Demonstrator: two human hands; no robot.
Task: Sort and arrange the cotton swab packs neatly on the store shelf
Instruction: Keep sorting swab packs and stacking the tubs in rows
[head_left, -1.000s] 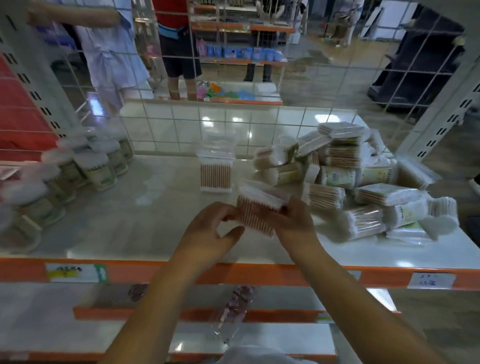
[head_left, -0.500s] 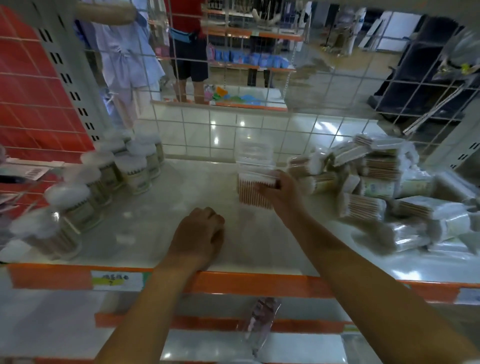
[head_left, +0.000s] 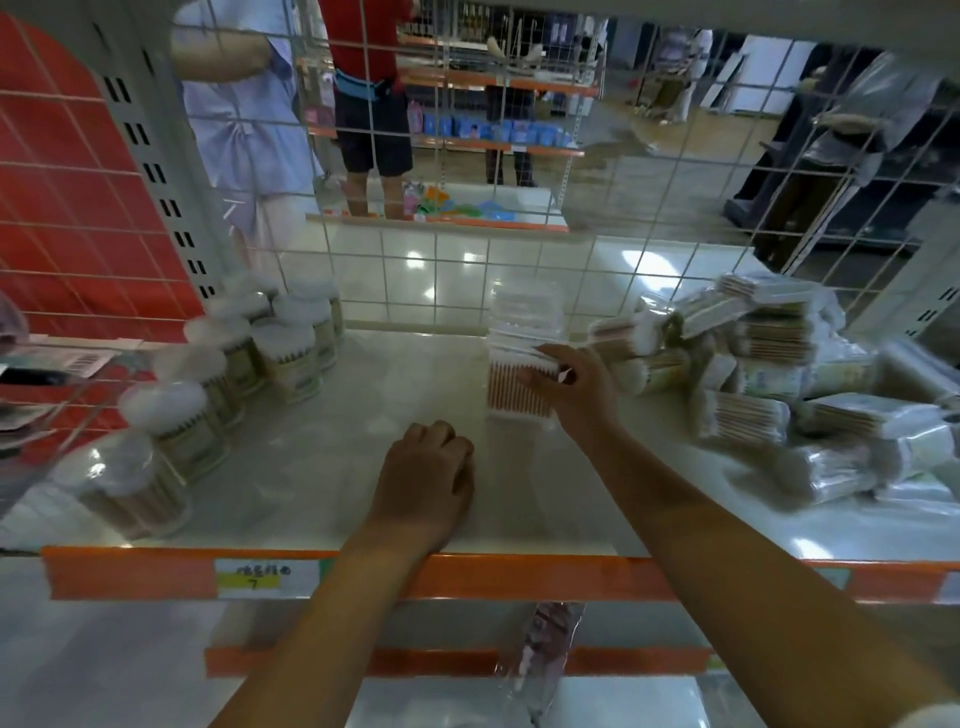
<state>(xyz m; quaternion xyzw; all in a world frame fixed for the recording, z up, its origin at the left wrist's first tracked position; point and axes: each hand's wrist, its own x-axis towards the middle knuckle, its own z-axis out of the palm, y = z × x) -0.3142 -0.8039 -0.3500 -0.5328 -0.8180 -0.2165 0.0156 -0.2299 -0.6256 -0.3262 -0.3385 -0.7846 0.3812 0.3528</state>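
Right hand sets a swab pack upright mid-shelf, left hand rests idle.

The right hand (head_left: 574, 387) grips a clear pack (head_left: 517, 384) of wooden-stemmed swabs, thumb on the near face and fingers curled over its top right edge; the pack stands on the shelf (head_left: 332, 467) just in front of another upright pack (head_left: 527, 312) by the wire back. The left hand (head_left: 428, 475) lies knuckles-up near the orange front rail (head_left: 467, 574), fingers curled under, holding nothing. To the right, a loose heap (head_left: 779, 384) of packs sprawls; to the left, round tubs (head_left: 234, 364) of swabs stand in rows.
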